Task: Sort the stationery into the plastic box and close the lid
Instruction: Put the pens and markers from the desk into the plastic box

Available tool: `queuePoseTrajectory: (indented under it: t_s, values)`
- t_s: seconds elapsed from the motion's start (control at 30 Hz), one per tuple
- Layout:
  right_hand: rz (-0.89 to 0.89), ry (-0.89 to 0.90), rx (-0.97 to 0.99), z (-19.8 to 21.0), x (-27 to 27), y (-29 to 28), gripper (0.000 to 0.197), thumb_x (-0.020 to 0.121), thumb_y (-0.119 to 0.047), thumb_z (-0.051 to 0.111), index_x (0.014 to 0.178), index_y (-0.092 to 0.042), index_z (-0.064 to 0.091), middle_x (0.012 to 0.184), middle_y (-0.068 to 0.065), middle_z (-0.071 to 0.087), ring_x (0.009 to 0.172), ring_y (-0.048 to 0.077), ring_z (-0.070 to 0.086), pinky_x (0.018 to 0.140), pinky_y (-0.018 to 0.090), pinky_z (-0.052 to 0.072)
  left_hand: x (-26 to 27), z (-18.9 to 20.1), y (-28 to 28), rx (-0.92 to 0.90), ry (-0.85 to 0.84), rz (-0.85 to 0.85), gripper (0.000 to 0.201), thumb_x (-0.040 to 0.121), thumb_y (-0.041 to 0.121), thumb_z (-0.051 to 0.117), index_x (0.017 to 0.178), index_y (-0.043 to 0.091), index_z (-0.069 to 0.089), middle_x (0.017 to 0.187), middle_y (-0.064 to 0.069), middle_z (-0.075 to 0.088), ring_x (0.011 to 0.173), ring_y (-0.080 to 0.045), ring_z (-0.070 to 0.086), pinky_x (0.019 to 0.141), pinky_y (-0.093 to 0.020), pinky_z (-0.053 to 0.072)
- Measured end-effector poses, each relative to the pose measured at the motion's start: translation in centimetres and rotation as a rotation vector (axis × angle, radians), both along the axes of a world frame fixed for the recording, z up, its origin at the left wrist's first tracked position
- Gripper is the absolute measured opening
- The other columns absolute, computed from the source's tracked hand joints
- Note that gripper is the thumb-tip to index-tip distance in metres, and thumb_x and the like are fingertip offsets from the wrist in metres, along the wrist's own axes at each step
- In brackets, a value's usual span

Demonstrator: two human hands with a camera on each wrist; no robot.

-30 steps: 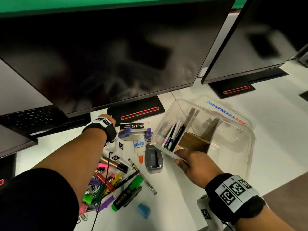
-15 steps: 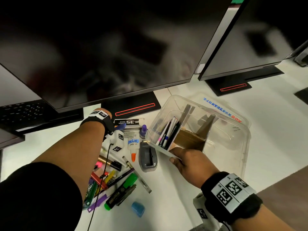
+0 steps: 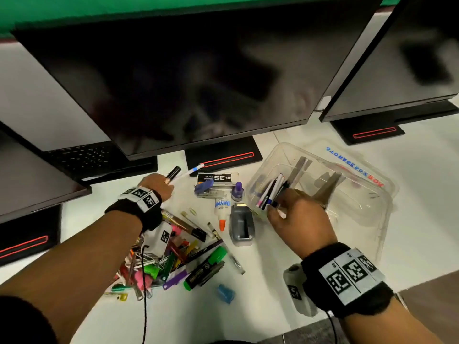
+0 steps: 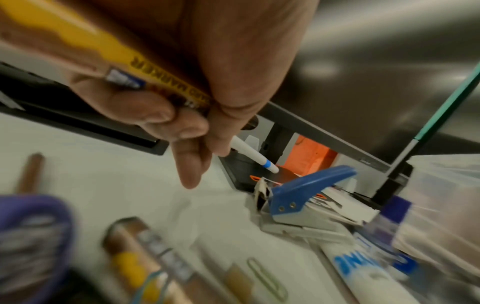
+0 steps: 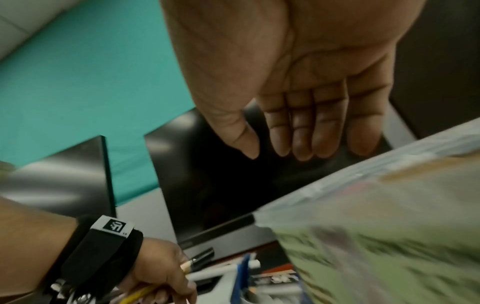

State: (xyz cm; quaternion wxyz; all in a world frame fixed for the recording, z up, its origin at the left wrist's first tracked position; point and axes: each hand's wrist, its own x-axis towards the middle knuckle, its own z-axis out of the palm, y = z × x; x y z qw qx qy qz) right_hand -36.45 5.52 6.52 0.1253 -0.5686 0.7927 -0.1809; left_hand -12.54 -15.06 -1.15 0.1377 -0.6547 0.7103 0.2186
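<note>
My left hand (image 3: 167, 182) is raised over the desk left of the box and grips a yellow marker (image 4: 130, 59) with a black cap (image 3: 173, 173) together with a white pen (image 3: 191, 171) banded blue. The clear plastic box (image 3: 367, 219) stands open at right, with several pens (image 3: 272, 192) leaning in its left compartment beside cardboard dividers (image 3: 327, 187). Its lettered lid (image 3: 355, 167) lies behind it. My right hand (image 3: 278, 207) is at the box's near-left rim by the pens. In the right wrist view its fingers (image 5: 301, 133) are straight and hold nothing.
A pile of markers and clips (image 3: 173, 256) lies under my left forearm. A glue bottle (image 3: 222, 209), grey stapler (image 3: 241, 227), blue staple remover (image 3: 205, 188), staples packet (image 3: 216, 178), purple-capped bottle (image 3: 238, 192) and blue sharpener (image 3: 225, 292) are nearby. Monitors (image 3: 198, 83) overhang the desk's rear.
My left hand has risen from the desk with the marker and the white pen in it. My right hand has left its grip on the box's near rim and now has straight fingers.
</note>
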Motion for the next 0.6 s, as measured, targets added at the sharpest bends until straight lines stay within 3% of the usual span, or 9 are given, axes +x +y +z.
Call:
queuePoseTrajectory:
  t_s: [0.1,0.17,0.27,0.33,0.4,0.5,0.6]
  values:
    - [0.197,0.063,-0.13,1.1,2.9,-2.2,0.021,0.08,-0.022,0.057,0.092,-0.009,0.067,0.092,0.011,0.067,0.089,0.029,0.06,0.083,0.032,0.048,1.8,1.7,2.7,0.017,0.015,-0.08,0.033,0.092,0.031,0.05,0.099,0.003,0.066,0.107,-0.017,0.067,0.102,-0.032,0.06,0.081,-0.033,0.045]
    - [0.368,0.095,-0.063,0.8,5.1,-3.7,0.028,0.081,-0.018,0.059,0.106,-0.007,0.065,0.106,0.012,0.065,0.103,0.028,0.054,0.096,0.037,0.045,2.2,2.8,4.4,0.047,0.037,-0.183,0.035,0.093,0.034,0.05,0.093,0.002,0.064,0.102,-0.017,0.066,0.101,-0.033,0.06,0.076,-0.031,0.041]
    - [0.569,0.18,0.153,-0.8,8.1,-5.8,0.054,0.083,-0.021,0.057,0.134,-0.009,0.043,0.135,0.009,0.048,0.126,0.028,0.037,0.109,0.038,0.032,2.4,4.4,6.3,0.098,0.118,-0.306,0.031,0.091,0.037,0.054,0.079,0.009,0.06,0.085,-0.013,0.062,0.091,-0.029,0.06,0.064,-0.026,0.034]
    - [0.632,0.235,0.267,-1.9,9.2,-6.4,0.049,0.085,-0.023,0.053,0.131,-0.009,0.043,0.135,0.01,0.046,0.126,0.028,0.038,0.106,0.039,0.035,2.2,5.1,7.1,0.127,0.209,-0.31,0.031,0.089,0.037,0.058,0.066,0.017,0.053,0.072,-0.004,0.056,0.079,-0.023,0.055,0.057,-0.025,0.033]
    - [0.646,0.219,0.362,-3.0,9.8,-6.5,0.031,0.089,-0.017,0.047,0.119,-0.007,0.05,0.122,0.014,0.055,0.114,0.031,0.05,0.092,0.037,0.042,2.0,4.9,7.5,0.145,0.267,-0.319,0.029,0.088,0.034,0.061,0.064,0.021,0.051,0.073,-0.002,0.055,0.077,-0.018,0.052,0.058,-0.022,0.035]
    - [0.578,0.145,0.51,-4.6,10.1,-6.1,0.025,0.088,-0.004,0.04,0.111,-0.004,0.05,0.115,0.018,0.061,0.103,0.033,0.059,0.079,0.035,0.047,1.7,3.3,7.3,0.118,0.246,-0.361,0.018,0.088,0.029,0.059,0.089,0.011,0.063,0.094,-0.01,0.065,0.09,-0.022,0.059,0.074,-0.029,0.044]
    - [0.487,0.135,0.618,-5.8,9.2,-4.4,0.028,0.09,-0.002,0.037,0.115,-0.001,0.049,0.121,0.02,0.057,0.111,0.033,0.056,0.088,0.035,0.045,0.9,1.5,6.8,0.091,0.158,-0.435,0.016,0.085,0.016,0.057,0.099,0.015,0.063,0.106,-0.008,0.061,0.102,-0.026,0.058,0.084,-0.033,0.046]
